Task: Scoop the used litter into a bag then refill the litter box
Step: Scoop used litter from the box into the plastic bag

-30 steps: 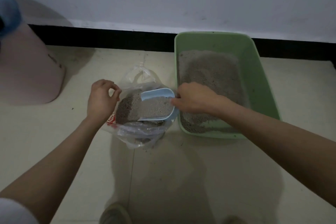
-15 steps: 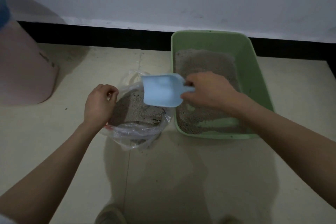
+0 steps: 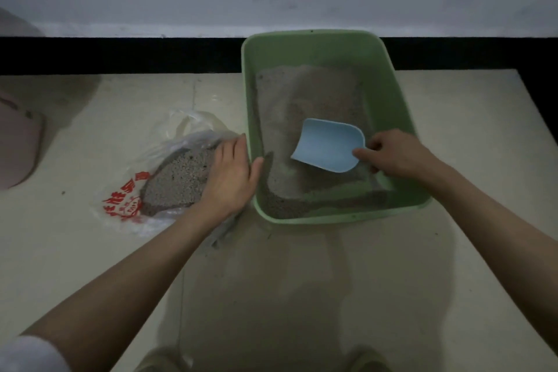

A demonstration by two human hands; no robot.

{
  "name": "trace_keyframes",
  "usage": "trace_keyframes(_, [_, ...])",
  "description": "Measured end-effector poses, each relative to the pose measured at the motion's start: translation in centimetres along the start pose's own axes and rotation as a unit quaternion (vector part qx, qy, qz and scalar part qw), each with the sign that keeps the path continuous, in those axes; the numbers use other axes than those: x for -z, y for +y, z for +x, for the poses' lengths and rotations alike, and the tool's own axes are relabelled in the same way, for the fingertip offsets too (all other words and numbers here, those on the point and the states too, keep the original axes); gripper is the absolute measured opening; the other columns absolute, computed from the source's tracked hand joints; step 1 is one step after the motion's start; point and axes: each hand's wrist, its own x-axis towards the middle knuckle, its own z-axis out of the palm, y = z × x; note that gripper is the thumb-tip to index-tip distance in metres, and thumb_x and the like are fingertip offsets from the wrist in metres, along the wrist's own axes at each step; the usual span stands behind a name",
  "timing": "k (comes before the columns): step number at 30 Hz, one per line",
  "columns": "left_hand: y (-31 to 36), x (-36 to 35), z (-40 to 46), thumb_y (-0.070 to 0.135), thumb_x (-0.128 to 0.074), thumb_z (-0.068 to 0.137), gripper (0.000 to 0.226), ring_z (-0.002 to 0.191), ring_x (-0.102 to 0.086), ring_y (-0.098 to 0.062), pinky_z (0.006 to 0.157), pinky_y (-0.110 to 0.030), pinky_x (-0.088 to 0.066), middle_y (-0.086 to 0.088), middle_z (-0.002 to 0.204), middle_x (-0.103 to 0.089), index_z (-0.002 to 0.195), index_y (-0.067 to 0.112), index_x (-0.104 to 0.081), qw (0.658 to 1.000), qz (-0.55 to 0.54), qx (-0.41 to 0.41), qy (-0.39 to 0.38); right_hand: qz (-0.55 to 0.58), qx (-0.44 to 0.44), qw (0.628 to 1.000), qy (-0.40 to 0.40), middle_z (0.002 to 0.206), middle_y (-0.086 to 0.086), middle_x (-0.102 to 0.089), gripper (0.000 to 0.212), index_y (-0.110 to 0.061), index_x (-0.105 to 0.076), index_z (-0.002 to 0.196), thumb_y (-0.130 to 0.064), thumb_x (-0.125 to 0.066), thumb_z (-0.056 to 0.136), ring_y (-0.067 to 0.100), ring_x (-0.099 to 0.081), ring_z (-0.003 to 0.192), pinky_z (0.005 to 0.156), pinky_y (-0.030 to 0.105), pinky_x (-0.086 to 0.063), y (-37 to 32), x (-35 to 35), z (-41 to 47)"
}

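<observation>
A green litter box (image 3: 401, 93) stands on the floor against the wall, with grey litter (image 3: 305, 90) inside, thin along its near edge. My right hand (image 3: 398, 154) grips the handle of a light blue scoop (image 3: 327, 145), which hangs empty over the litter in the box. To the left lies a clear plastic bag (image 3: 129, 199) with red print, holding a mound of grey litter. My left hand (image 3: 229, 175) lies with straight fingers between the bag and the box, thumb at the box's left rim.
A pink container (image 3: 18, 142) stands at the far left. A black baseboard (image 3: 120, 54) runs along the white wall behind. The floor is pale tile, with a tiled strip in front of me. My knees show at the bottom edge.
The scoop tipped its litter into the bag, then my right hand carried it, empty, right into the box. My left hand let go of the bag's rim and moved right to the box's side.
</observation>
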Motion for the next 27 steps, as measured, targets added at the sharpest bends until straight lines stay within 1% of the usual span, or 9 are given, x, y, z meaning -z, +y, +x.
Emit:
trace_keyframes(3, [0.5, -0.9, 0.6, 0.022, -0.035, 0.098, 0.049, 0.126, -0.030, -0.037, 0.109, -0.042, -0.021, -0.025, 0.135, -0.037, 0.138, -0.006, -0.027, 0.999, 0.013, 0.035, -0.021, -0.068, 0.014, 0.996, 0.049, 0.104, 0.014, -0.064, 0.034, -0.010, -0.058, 0.112, -0.037, -0.050, 0.092, 0.031, -0.059, 0.089, 0.067, 0.031, -0.037, -0.8, -1.2, 0.3])
trace_keyframes(5, [0.5, -1.2, 0.7, 0.018, -0.034, 0.097, 0.048, 0.127, -0.029, -0.040, 0.110, -0.045, -0.020, -0.027, 0.134, -0.037, 0.137, -0.008, -0.027, 0.998, 0.013, 0.048, -0.027, -0.122, 0.020, 0.987, 0.107, 0.111, 0.016, -0.062, 0.034, -0.011, -0.050, 0.121, -0.032, -0.046, 0.094, 0.034, -0.059, 0.097, 0.068, 0.032, -0.034, -1.1, -1.6, 0.5])
trace_keyframes(9, [0.6, -1.4, 0.6, 0.015, -0.034, 0.097, 0.048, 0.129, -0.028, -0.042, 0.112, -0.046, -0.018, -0.029, 0.135, -0.036, 0.137, -0.010, -0.025, 0.998, 0.005, 0.055, -0.028, -0.187, 0.023, 0.969, 0.161, 0.107, 0.017, -0.060, 0.026, -0.010, -0.050, 0.116, -0.019, -0.047, 0.092, 0.034, -0.061, 0.091, 0.066, 0.032, -0.034, -0.4, -1.6, 0.8])
trace_keyframes(12, [0.6, -1.5, 0.6, 0.014, -0.035, 0.097, 0.047, 0.127, -0.030, -0.043, 0.110, -0.047, -0.020, -0.029, 0.132, -0.038, 0.136, -0.010, -0.027, 0.998, -0.005, 0.051, -0.023, -0.227, 0.050, 0.964, 0.126, 0.099, 0.014, -0.064, 0.026, -0.013, -0.058, 0.109, -0.026, -0.049, 0.088, 0.031, -0.061, 0.086, 0.066, 0.030, -0.036, -0.1, -0.7, 0.5])
trace_keyframes(15, [0.6, -1.5, 0.6, 0.013, -0.035, 0.097, 0.047, 0.128, -0.029, -0.042, 0.111, -0.046, -0.018, -0.029, 0.133, -0.038, 0.137, -0.010, -0.027, 0.998, -0.013, 0.055, -0.021, -0.266, 0.071, 0.959, 0.071, 0.073, 0.005, -0.058, 0.029, -0.018, -0.067, 0.099, -0.040, -0.054, 0.083, 0.026, -0.055, 0.070, 0.061, 0.027, -0.037, -0.3, 0.4, -0.2])
trace_keyframes(17, [0.7, -1.5, 0.6, 0.013, -0.035, 0.097, 0.048, 0.130, -0.026, -0.042, 0.113, -0.045, -0.016, -0.029, 0.135, -0.036, 0.138, -0.010, -0.025, 0.998, -0.020, 0.059, -0.021, -0.262, 0.080, 0.961, 0.017, 0.061, 0.000, -0.050, 0.032, -0.021, -0.069, 0.096, -0.046, -0.056, 0.082, 0.022, -0.053, 0.064, 0.058, 0.026, -0.038, -0.4, 0.6, -0.6])
trace_keyframes(20, [0.9, -1.4, 0.5, 0.014, -0.034, 0.097, 0.050, 0.132, -0.024, -0.041, 0.113, -0.045, -0.015, -0.028, 0.138, -0.034, 0.140, -0.008, -0.021, 0.997, -0.025, 0.064, -0.027, -0.197, 0.089, 0.976, -0.010, 0.070, 0.002, -0.057, 0.029, -0.026, -0.068, 0.103, -0.043, -0.055, 0.084, 0.022, -0.055, 0.068, 0.059, 0.025, -0.040, -0.4, 0.2, -0.3])
trace_keyframes(24, [0.8, -1.7, 0.5, 0.014, -0.033, 0.097, 0.049, 0.130, -0.027, -0.042, 0.112, -0.047, -0.018, -0.028, 0.136, -0.037, 0.139, -0.009, -0.023, 0.997, -0.029, 0.068, -0.028, -0.129, 0.025, 0.985, 0.108, 0.087, 0.012, -0.059, 0.030, -0.014, -0.060, 0.111, -0.031, -0.045, 0.092, 0.027, -0.053, 0.074, 0.064, 0.028, -0.038, 0.0, 0.0, 1.8])
trace_keyframes(27, [0.9, -1.6, 0.5, 0.013, -0.033, 0.097, 0.049, 0.130, -0.026, -0.041, 0.112, -0.047, -0.019, -0.028, 0.136, -0.036, 0.139, -0.009, -0.022, 0.996, -0.038, 0.080, -0.031, -0.153, -0.032, 0.976, 0.153, 0.102, 0.016, -0.063, 0.027, -0.006, -0.058, 0.110, -0.021, -0.042, 0.094, 0.031, -0.060, 0.087, 0.068, 0.031, -0.038, 0.2, -0.4, 3.6])
